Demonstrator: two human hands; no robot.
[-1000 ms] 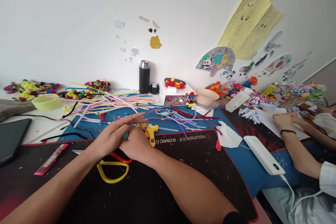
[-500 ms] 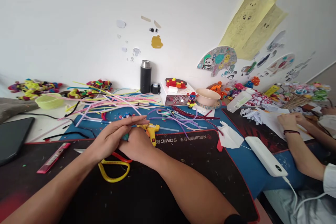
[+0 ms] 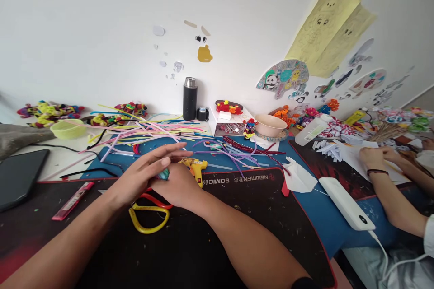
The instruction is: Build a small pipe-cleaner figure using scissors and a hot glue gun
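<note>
My left hand (image 3: 144,171) is in front of me, its fingers stretched out to the right over my right hand. My right hand (image 3: 178,185) is bent inward, its fingers mostly hidden behind the left. A small teal piece (image 3: 164,174) shows between the two hands, at the closed right hand; its full shape is covered. Just behind the hands lies a yellow glue gun (image 3: 197,169). Below them on the dark mat are scissors (image 3: 149,231) with yellow and red handles, their blades partly under my left wrist.
Pipe cleaners (image 3: 145,132) are strewn behind. A black thermos (image 3: 190,99), white box (image 3: 220,128) and pink bowl (image 3: 271,122) stand by the wall. A tablet (image 3: 23,178) and red packet (image 3: 73,201) lie left. Right are a power bank (image 3: 346,203) and another person's hands (image 3: 373,159).
My left hand has lifted slightly, its fingers now a little apart, and more of the teal piece shows. The view has shifted slightly.
</note>
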